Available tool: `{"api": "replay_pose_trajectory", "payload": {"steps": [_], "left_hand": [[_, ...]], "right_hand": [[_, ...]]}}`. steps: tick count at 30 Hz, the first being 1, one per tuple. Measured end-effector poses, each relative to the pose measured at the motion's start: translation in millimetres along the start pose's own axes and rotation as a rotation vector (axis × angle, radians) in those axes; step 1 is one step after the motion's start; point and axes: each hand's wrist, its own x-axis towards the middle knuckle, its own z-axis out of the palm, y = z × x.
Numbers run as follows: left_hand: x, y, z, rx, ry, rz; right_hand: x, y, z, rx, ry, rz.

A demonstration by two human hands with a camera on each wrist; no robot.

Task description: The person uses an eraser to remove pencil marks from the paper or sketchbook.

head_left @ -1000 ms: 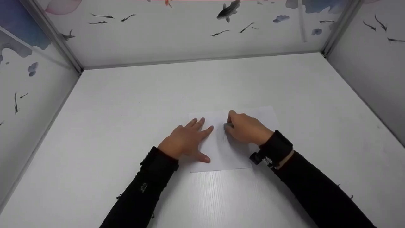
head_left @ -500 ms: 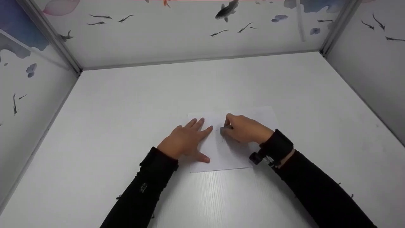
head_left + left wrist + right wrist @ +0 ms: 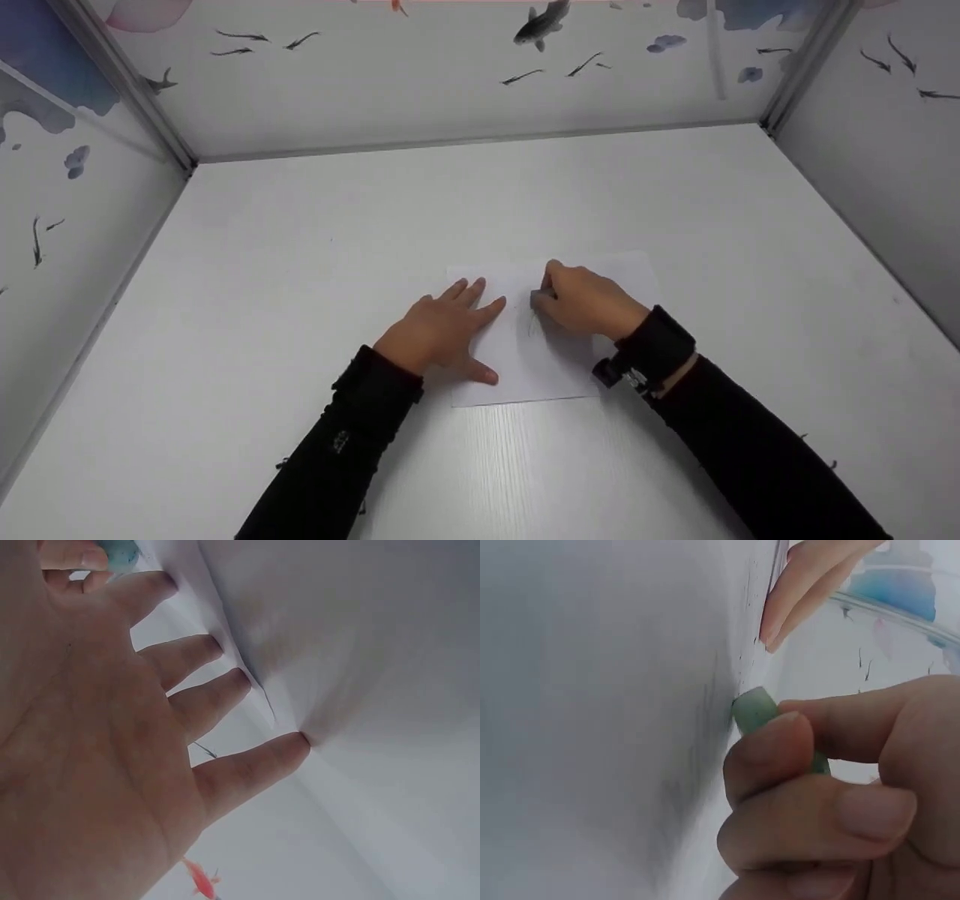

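Green block pinched at the paper, most of it buried in your right hand

You can see only one end of the green block [image 3: 754, 709]; your curled fingers cover much of the rest, and in the left-wrist view it is cut off by the top edge. The near right corner of the paper [image 3: 536, 379] is hidden behind your right wrist gear [image 3: 652, 345], and the dark marks [image 3: 531, 325] on the sheet are faint and partly covered.

The block sits at the left side of your right hand [image 3: 589, 301], which pinches it firmly in its fingertips — its exposed end appears to meet the sheet, just on the far side of the marks. Your left hand [image 3: 439, 334] lies to the left with fingers straight and spread, holding nothing, its fingertips resting on the left part of the paper on the white bench [image 3: 300, 292].

Against half a second ago, your right hand and the block have shifted slightly far and right — baring more of the marks — while your left hand has stayed put.
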Motion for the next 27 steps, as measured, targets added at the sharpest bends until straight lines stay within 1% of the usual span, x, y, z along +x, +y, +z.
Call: {"api": "replay_pose_trajectory", "payload": {"steps": [2, 4, 5, 7, 9, 10, 12, 14, 15, 17, 19, 20, 22, 24, 25, 27], "left_hand": [[-0.3, -0.3, -0.3, 0.005, -0.006, -0.001], [-0.2, -0.5, -0.2, 0.008, -0.006, 0.003], [-0.1, -0.5, -0.3, 0.006, -0.006, 0.005], [0.4, -0.2, -0.6, -0.002, -0.009, 0.005], [0.8, -0.3, -0.6, -0.009, -0.014, 0.002], [0.8, -0.3, -0.8, -0.007, -0.020, 0.000], [0.6, -0.8, -0.7, 0.000, -0.022, 0.000], [0.8, -1.5, -0.4, 0.007, -0.019, 0.007], [0.9, -1.7, -0.3, 0.012, -0.014, 0.013], [1.5, -2.0, 0.0, 0.012, -0.003, 0.022], [2.1, -1.8, -0.1, 0.010, -0.002, 0.021], [2.1, -1.6, -0.3, 0.013, -0.004, 0.017], [1.9, -1.3, -0.3, 0.016, -0.009, 0.010], [1.8, -1.1, -0.5, 0.016, -0.013, 0.006], [1.7, -0.9, -0.6, 0.015, -0.012, 0.007], [2.2, -0.9, -0.2, 0.008, -0.010, 0.008]], "right_hand": [[0.4, -0.8, 0.3, 0.014, -0.050, -0.031], [0.8, 0.0, -0.2, 0.039, -0.088, -0.037], [0.7, 1.1, -0.8, 0.045, -0.085, -0.023], [0.8, 3.1, -1.6, 0.043, -0.042, 0.021], [0.9, 3.7, -1.9, 0.034, -0.005, 0.032], [1.0, 3.4, -1.8, 0.027, -0.006, 0.019], [1.2, 2.5, -1.8, 0.041, -0.042, -0.010], [1.3, 2.4, -2.3, 0.055, -0.070, -0.021], [1.2, 2.9, -2.7, 0.051, -0.063, -0.013], [0.7, 3.8, -3.3, 0.037, -0.021, 0.015], [0.3, 3.5, -2.7, 0.021, 0.013, 0.018], [0.2, 2.8, -2.3, 0.018, 0.007, 0.005], [0.0, 0.4, -1.9, 0.033, -0.039, -0.022], [0.3, 0.1, -2.4, 0.046, -0.071, -0.029], [0.5, 0.7, -3.0, 0.043, -0.069, -0.022], [1.7, 3.6, -3.5, 0.023, -0.022, 0.017]]}}
